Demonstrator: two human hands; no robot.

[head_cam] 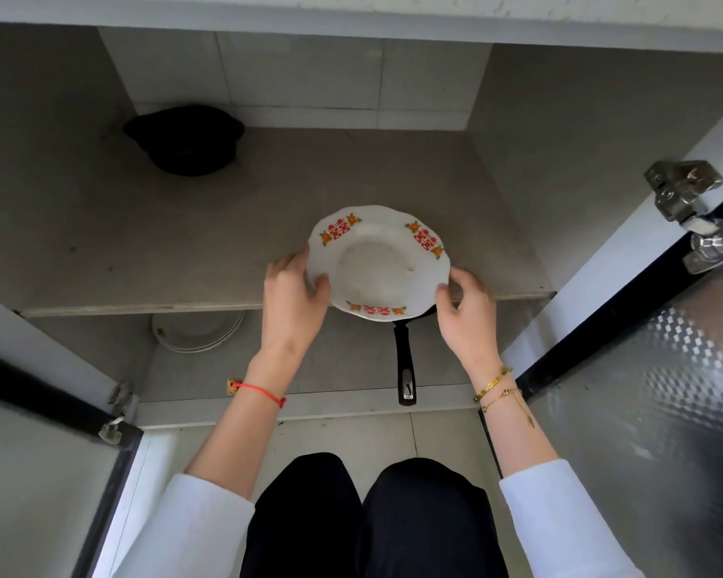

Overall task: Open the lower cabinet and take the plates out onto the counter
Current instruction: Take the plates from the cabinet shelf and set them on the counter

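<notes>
Holding: we have the white scalloped plate with red-and-orange rim motifs between both hands, out at the front edge of the grey middle shelf of the open lower cabinet.
Left hand grip: our left hand is closed on the plate's left rim, thumb on top, fingers hidden beneath.
Right hand grip: our right hand pinches the right rim, thumb on the upper face, the other fingers behind the edge.
Plate position: it looks lifted or half off the shelf; we cannot tell whether its far edge touches the shelf.
Slip risk: we grip only a thin, wavy, glazed rim, so we judge that a loose pinch on one side could let the plate tilt and slide out.
Below: the black frying pan with a black handle sits directly under the plate, so a drop would likely strike it and chip.
Doors: the frosted-glass cabinet door with metal hinges stands near our right arm; rising carelessly could knock an elbow or the plate against it.
Overhead: the pale counter edge overhangs the opening, so lifting straight up could hit it.
Remaining: the stack of plain white plates waits on the bottom shelf, half hidden under the middle shelf; reaching for it could bump the shelf lip.
Back corner: the black lidded pot is well apart and no concern.
</notes>
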